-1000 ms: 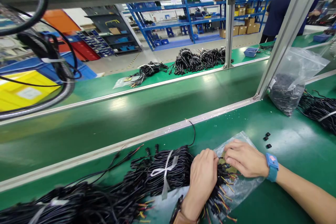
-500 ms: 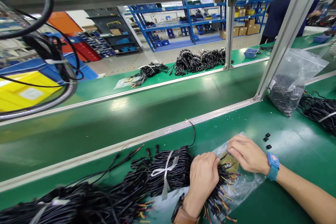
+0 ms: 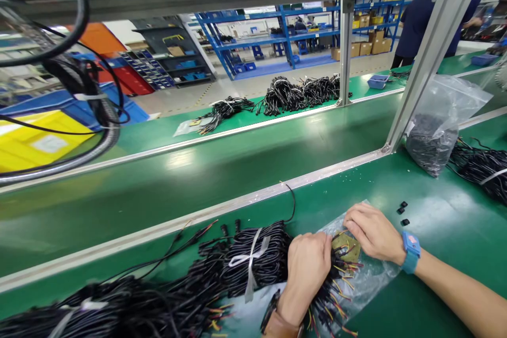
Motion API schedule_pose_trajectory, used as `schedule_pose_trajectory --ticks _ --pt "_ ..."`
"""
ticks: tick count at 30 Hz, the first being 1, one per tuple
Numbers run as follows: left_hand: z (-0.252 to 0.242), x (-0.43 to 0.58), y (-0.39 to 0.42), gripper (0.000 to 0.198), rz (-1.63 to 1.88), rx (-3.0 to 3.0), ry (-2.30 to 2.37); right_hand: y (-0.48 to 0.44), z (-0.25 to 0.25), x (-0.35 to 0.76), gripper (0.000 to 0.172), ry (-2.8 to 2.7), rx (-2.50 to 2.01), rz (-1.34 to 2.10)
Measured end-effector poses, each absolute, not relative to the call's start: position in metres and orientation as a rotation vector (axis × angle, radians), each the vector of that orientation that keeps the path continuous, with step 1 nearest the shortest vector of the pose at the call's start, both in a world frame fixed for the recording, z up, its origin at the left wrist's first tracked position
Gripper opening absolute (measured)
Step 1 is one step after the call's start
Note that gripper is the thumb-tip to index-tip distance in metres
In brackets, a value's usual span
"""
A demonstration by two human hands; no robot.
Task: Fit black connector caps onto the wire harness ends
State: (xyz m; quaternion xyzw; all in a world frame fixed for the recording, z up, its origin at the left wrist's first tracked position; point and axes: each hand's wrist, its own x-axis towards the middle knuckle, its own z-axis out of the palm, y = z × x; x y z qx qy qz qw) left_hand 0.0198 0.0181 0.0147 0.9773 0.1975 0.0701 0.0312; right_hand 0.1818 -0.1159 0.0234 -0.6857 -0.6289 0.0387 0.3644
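A: Where are the hands, and what do they grip?
B: Lower right of the frame: the left hand [image 3: 309,261] and right hand [image 3: 370,229] are near each other, fingertips pinched on a thin dark wire [image 3: 339,234] between them
A: And around it?
B: Black cables with coloured ends [image 3: 324,298] below, a clear plastic bag [image 3: 370,290] on the green desk [image 3: 447,269], a tied cable bundle [image 3: 257,259] at lower centre

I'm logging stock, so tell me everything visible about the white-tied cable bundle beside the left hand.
The bundle is black, plastic-looking cable in many parallel loops, cinched across the middle by a white tie with loose ends. It lies on the green worktop, more black cables crowding its left side; whether the left hand touches it is unclear.
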Motion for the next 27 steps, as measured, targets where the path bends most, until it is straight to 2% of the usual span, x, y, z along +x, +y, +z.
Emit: schedule_pose_trajectory --ticks 7,14,20,23,27 --pt "0.015 0.017 0.016 0.028 0.229 2.907 0.625 -0.114 0.017 0.182 0.009 -1.523 -1.851 0.093" --pt "0.016 0.014 0.017 0.019 0.279 2.810 0.575 -0.114 0.017 0.182 0.006 -1.509 -1.847 0.095" --pt "0.015 0.012 0.016 0.016 0.344 2.737 0.556 -0.112 0.020 0.182 0.009 -1.442 -1.790 0.188" --pt "0.010 0.010 0.015 0.019 0.495 2.600 0.587 -0.111 0.021 0.185 0.009 -1.255 -1.763 0.304" --pt "0.006 0.008 0.014 0.020 0.672 2.353 0.629 -0.111 0.019 0.189 0.018 -1.066 -1.699 0.459"
